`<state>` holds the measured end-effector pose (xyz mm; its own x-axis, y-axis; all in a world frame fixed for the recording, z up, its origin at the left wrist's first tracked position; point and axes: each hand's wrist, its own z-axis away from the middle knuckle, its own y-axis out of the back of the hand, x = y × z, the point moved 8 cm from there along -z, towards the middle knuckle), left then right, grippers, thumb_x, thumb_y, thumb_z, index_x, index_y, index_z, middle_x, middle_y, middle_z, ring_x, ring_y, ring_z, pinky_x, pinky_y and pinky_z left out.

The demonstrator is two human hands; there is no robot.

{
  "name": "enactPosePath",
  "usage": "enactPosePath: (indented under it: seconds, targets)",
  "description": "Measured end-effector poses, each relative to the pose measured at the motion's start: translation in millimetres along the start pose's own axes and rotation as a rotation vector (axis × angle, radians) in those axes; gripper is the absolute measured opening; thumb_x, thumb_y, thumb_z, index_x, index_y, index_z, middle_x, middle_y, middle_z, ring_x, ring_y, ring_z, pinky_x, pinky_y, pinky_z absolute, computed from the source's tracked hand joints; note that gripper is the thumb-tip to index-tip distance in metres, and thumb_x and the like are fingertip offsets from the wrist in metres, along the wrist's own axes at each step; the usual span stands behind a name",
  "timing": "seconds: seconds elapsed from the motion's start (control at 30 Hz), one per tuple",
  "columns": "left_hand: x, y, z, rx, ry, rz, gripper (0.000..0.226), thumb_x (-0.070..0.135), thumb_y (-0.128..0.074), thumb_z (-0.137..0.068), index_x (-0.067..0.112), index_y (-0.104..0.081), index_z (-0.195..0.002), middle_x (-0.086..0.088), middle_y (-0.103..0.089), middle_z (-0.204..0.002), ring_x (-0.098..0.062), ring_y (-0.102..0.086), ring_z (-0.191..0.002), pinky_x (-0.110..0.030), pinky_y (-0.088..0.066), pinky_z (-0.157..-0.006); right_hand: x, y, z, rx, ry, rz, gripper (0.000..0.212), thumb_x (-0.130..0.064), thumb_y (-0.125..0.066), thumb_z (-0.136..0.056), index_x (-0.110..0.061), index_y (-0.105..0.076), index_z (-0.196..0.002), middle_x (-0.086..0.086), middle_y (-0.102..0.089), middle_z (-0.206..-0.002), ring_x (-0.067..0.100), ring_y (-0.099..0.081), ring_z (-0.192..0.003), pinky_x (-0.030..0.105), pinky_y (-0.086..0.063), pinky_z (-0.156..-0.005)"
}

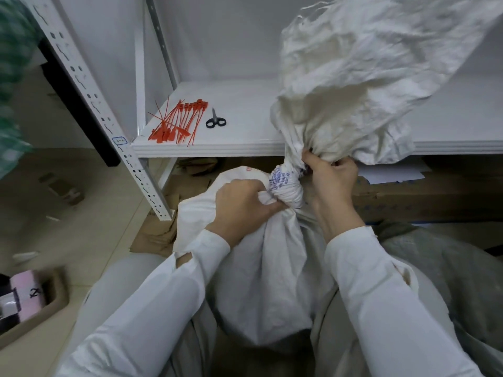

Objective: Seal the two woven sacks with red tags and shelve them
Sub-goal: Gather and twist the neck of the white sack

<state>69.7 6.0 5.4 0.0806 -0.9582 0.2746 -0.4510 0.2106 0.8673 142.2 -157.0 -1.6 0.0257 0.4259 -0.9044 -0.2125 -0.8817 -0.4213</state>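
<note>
White woven sack (pixel 261 268): twisted neck gripped closed by left hand (pixel 242 206) below, right hand (pixel 330 178) above, likely keeping it gathered for sealing. Red plastic tags (pixel 177 122) laid within reach on white shelf (pixel 245 148).

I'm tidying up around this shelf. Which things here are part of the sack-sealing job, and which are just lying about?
In use:
sack, neck twisted, gripped by left hand and right hand
red tags on the shelf
scissors beside them

Lying about:
cardboard on the floor
tray at lower left
</note>
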Motion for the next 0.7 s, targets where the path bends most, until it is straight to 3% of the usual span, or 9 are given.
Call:
enactPosePath:
  seconds: [0.13, 0.23, 0.4, 0.5, 0.6, 0.7]
  targets:
    - [0.9, -25.2, 14.5, -0.116, 0.065, -0.078, 0.053, 0.071, -0.058, -0.076, 0.018, -0.057, -0.07, -0.002, -0.066, -0.078, -0.021, -0.062, -0.078, -0.027, -0.032, -0.059, 35.9, 4.1, -5.7, 0.036, -0.112, 0.061, 0.041, -0.009, -0.084, -0.055, -0.002, -0.072, -0.093, 0.01, -0.075, -0.095, 0.025, -0.072, -0.089, 0.048, -0.059, -0.081]
    - [-4.6, -46.3, 23.2, -0.221, 0.092, -0.106, 0.048, 0.066, -0.058, -0.079, 0.019, -0.05, -0.074, -0.004, -0.066, -0.085, -0.024, -0.064, -0.083, -0.027, -0.034, -0.061, 56.0, 7.5, -4.0, 0.063, -0.14, 0.195, 0.04, -0.018, -0.086, -0.049, -0.01, -0.073, -0.086, 0.004, -0.074, -0.09, 0.021, -0.072, -0.082, 0.047, -0.06, -0.079]
    - [-11.8, -53.0, 28.5, -0.276, 0.096, -0.062, 0.06, 0.055, -0.065, -0.075, 0.015, -0.05, -0.116, -0.004, -0.064, -0.103, -0.026, -0.063, -0.097, -0.031, -0.044, -0.074, 69.8, 2.0, 0.2, 0.014, -0.162, 0.342, 0.029, -0.017, -0.087, -0.052, -0.021, -0.067, -0.073, 0.001, -0.073, -0.084, 0.018, -0.071, -0.077, 0.042, -0.061, -0.074]
    - [-1.7, -44.7, 28.8, -0.221, 0.071, 0.012, 0.06, 0.055, -0.066, -0.073, 0.014, -0.045, -0.112, -0.002, -0.06, -0.103, -0.025, -0.061, -0.094, -0.031, -0.041, -0.069, 72.5, 0.7, 1.5, -0.014, -0.206, 0.35, 0.025, -0.011, -0.087, -0.058, -0.017, -0.067, -0.072, 0.006, -0.073, -0.082, 0.021, -0.071, -0.072, 0.042, -0.061, -0.067]
    - [3.4, -37.0, 28.7, -0.111, 0.097, 0.121, 0.057, 0.057, -0.067, -0.073, 0.013, -0.048, -0.104, -0.002, -0.058, -0.102, -0.021, -0.056, -0.097, -0.03, -0.042, -0.073, 77.4, -2.4, 4.1, -0.058, -0.242, 0.368, 0.03, -0.016, -0.087, -0.053, -0.014, -0.07, -0.077, 0.005, -0.073, -0.082, 0.024, -0.071, -0.076, 0.046, -0.061, -0.069]
    - [2.5, -32.7, 26.0, -0.019, 0.111, 0.07, 0.056, 0.055, -0.069, -0.074, 0.008, -0.052, -0.099, -0.007, -0.06, -0.098, -0.025, -0.056, -0.096, -0.031, -0.039, -0.072, 77.9, -5.6, 6.4, -0.114, -0.244, 0.43, 0.034, -0.018, -0.087, -0.051, -0.012, -0.073, -0.082, 0.005, -0.074, -0.082, 0.023, -0.071, -0.076, 0.047, -0.061, -0.072]
